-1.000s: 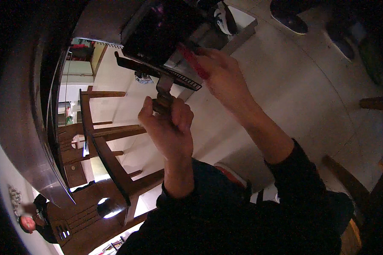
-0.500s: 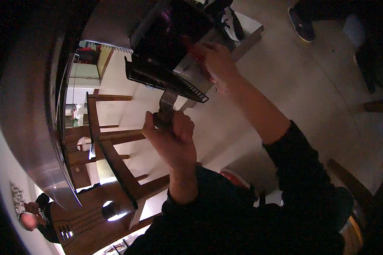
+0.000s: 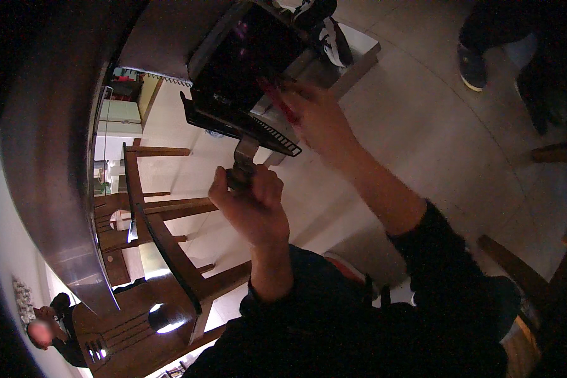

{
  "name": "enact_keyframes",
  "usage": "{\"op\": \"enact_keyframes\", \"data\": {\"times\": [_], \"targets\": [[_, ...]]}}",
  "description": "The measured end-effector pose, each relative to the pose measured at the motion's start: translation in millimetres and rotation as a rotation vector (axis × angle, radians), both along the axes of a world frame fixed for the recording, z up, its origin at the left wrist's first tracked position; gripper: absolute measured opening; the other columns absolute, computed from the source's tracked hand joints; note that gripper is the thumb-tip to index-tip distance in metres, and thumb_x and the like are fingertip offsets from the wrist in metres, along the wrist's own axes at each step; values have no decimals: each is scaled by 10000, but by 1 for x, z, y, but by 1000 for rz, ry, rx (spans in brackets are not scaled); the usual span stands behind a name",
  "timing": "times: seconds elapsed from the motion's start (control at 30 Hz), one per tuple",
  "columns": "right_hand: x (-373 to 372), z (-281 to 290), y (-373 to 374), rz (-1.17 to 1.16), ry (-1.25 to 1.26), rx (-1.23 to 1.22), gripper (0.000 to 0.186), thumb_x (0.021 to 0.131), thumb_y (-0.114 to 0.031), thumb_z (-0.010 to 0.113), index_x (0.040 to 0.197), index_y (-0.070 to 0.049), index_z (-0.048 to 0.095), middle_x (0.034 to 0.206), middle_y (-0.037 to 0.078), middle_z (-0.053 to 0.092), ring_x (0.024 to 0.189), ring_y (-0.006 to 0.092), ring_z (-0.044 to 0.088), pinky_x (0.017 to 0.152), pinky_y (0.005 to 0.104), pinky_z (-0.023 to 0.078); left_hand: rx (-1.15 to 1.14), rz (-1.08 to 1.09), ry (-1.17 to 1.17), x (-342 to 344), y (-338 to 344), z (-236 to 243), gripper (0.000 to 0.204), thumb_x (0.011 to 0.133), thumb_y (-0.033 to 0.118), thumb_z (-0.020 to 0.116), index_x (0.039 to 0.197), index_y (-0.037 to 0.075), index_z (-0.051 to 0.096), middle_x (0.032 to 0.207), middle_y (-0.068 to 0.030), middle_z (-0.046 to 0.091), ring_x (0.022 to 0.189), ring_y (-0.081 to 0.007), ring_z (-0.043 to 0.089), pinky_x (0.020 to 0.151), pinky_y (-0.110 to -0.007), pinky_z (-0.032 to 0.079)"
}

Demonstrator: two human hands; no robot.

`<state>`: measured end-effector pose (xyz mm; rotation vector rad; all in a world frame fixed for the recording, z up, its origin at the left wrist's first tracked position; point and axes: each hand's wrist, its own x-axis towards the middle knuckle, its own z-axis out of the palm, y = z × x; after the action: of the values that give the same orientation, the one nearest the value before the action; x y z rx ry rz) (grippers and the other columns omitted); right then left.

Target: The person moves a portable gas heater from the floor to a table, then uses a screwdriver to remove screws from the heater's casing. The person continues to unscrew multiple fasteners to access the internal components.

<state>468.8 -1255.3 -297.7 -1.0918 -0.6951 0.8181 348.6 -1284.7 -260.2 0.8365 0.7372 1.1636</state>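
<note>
My left hand (image 3: 252,205) is closed around a dark knob-like handle (image 3: 238,179). A flat metal strip (image 3: 246,150) joins it to a black slotted rack (image 3: 274,134), tilted just beyond the fist. To the right of the rack, my right hand (image 3: 318,123) is closed on a slim red object (image 3: 278,101); its kind cannot be made out in the dim light. The far end of that object lies before a dark, box-like cavity (image 3: 246,57) beyond the rack. What is inside the cavity is too dark to see.
A brown metal surface (image 3: 50,170) curves along the left. Wooden chairs (image 3: 170,246) stand at the lower left, with a person (image 3: 53,327) behind. Black-and-white shoes (image 3: 336,43) rest on a pale ledge (image 3: 362,57). Another person's shoe (image 3: 472,66) is on the floor at the upper right.
My right hand has shifted left and slightly nearer, carrying the red object with it. My left hand and the rack stay almost in place.
</note>
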Motion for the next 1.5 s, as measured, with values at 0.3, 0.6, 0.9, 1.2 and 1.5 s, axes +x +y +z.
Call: {"op": "enact_keyframes", "data": {"times": [0.3, 0.6, 0.9, 1.2, 1.5], "targets": [[-7, 32, -79, 48, 271, 35, 196, 809, -175, 416, 904, -34, 512, 566, 0, 438, 432, 34, 367, 352, 170, 227, -18, 128, 15, 14, -2, 0, 403, 802, 414, 311, 536, 113, 302, 414, 6, 234, 368, -96, 196, 374, -232, 154], [-1, 30, -56, 89, 455, 26, 172, 815, -239, 426, 731, -99, 479, 421, -46, 328, 308, 42, 236, 295, 206, 145, 48, 117, -23, 15, 3, -7, 418, 805, 434, 310, 540, 110, 299, 413, 9, 235, 364, -91, 189, 368, -226, 150], [-17, 14, -46, -159, 156, 221, 263, 829, -276, 414, 932, -59, 522, 508, -25, 398, 344, 37, 311, 313, 193, 207, 107, 146, 53, 14, 5, -7, 413, 801, 423, 314, 528, 113, 302, 414, 8, 240, 367, -90, 195, 366, -228, 146], [2, 20, -66, 108, 330, 109, 279, 729, 0, 494, 1005, -38, 504, 614, 30, 468, 428, 66, 405, 341, 196, 284, 90, 207, 94, 16, -1, -7, 390, 805, 411, 320, 537, 129, 284, 416, 20, 221, 363, -78, 176, 363, -224, 140], [55, 26, -105, 360, 421, 74, 209, 764, -126, 467, 946, -37, 515, 468, -16, 373, 322, 34, 280, 280, 174, 192, 169, 237, 381, 9, -4, -11, 381, 804, 402, 311, 542, 126, 298, 415, 19, 247, 343, -76, 190, 328, -224, 145]]}}
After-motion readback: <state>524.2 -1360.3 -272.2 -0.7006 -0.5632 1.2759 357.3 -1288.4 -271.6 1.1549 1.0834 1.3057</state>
